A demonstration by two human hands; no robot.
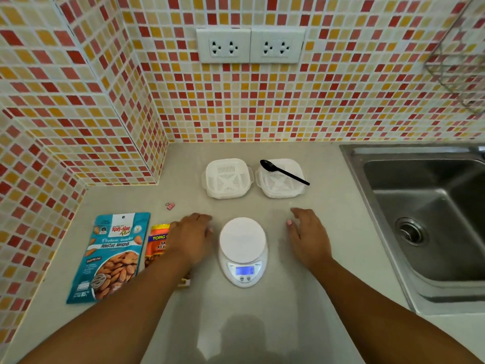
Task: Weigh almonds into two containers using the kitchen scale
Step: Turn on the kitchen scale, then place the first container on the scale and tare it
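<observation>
A white scale (243, 252) sits near the middle of the tabletop (262, 324), its round platter bare and its small display lit blue on the side facing the person. The left hand (193, 239) lies palm down just left of the scale, fingers relaxed and loosely spread, holding nothing; it covers part of an orange bag (157, 244) beneath it. The right hand (308, 236) rests palm down just right of the scale, fingers likewise relaxed and holding nothing. Neither hand clearly touches the scale. Toward the left edge, beside the orange bag, lies a blue bag (110, 258) printed with roasted almonds, flat and face up. Behind the scale, toward the back edge, two white slotted containers (227, 178) stand side by side, nearly touching; the left one holds nothing visible. A black spoon (284, 172) lies across the top of the right container (279, 181), its bowl over the back left rim and its handle reaching past the right rim. A small pink clip (170, 205) lies between the left container and the bags. A steel sink (425, 219) is set into the right side. Two white sockets (250, 46) are on the tiled wall (341, 101) behind.
</observation>
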